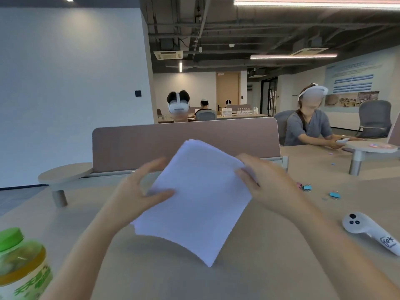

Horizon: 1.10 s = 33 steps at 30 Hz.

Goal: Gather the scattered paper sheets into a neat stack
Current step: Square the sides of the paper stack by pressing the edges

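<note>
A stack of white paper sheets is held up above the beige desk, tilted, with one corner pointing down toward me. My left hand grips its left edge, thumb on top of the sheets. My right hand clasps the upper right edge. The sheet edges at the lower left look slightly uneven.
A green-capped drink bottle stands at the near left. A white controller lies at the right, with blue and pink binder clips beyond it. A pink-brown divider panel bounds the desk's far side. Other people sit behind it and at the right.
</note>
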{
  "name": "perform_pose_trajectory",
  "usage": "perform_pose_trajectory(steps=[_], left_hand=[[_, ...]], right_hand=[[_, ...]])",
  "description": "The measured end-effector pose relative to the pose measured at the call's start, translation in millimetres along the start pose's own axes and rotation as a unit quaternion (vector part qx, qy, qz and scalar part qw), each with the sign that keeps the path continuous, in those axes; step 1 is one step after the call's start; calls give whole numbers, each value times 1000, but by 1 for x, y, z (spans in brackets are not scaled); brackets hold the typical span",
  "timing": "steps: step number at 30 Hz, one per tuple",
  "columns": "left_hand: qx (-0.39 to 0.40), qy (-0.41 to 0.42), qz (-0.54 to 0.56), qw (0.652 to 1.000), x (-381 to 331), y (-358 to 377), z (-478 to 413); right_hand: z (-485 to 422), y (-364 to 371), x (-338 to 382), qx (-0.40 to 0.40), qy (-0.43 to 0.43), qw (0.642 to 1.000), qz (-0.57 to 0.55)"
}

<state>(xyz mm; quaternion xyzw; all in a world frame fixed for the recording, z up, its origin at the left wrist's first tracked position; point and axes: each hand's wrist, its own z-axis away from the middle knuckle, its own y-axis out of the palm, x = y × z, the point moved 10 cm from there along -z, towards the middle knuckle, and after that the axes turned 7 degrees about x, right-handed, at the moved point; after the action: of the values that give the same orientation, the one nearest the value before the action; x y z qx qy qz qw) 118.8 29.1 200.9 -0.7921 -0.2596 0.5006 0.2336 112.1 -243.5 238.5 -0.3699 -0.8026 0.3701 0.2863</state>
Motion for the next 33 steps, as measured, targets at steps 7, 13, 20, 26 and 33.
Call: perform_pose_trajectory(steps=[7, 13, 20, 26, 33], left_hand=[[-14, -80, 292, 953, 20, 41, -6], [-91, -73, 374, 920, 44, 56, -5], [-211, -57, 305, 927, 63, 73, 15], [-209, -25, 278, 937, 46, 83, 23], [-214, -48, 294, 930, 56, 101, 30]], right_hand=[[-20, -47, 12, -157, -50, 986, 26], [10, 69, -40, -28, 113, 802, -586], [53, 116, -36, -154, 170, 800, -554], [57, 123, -39, -151, 183, 808, -540], [74, 140, -53, -167, 230, 824, -490]])
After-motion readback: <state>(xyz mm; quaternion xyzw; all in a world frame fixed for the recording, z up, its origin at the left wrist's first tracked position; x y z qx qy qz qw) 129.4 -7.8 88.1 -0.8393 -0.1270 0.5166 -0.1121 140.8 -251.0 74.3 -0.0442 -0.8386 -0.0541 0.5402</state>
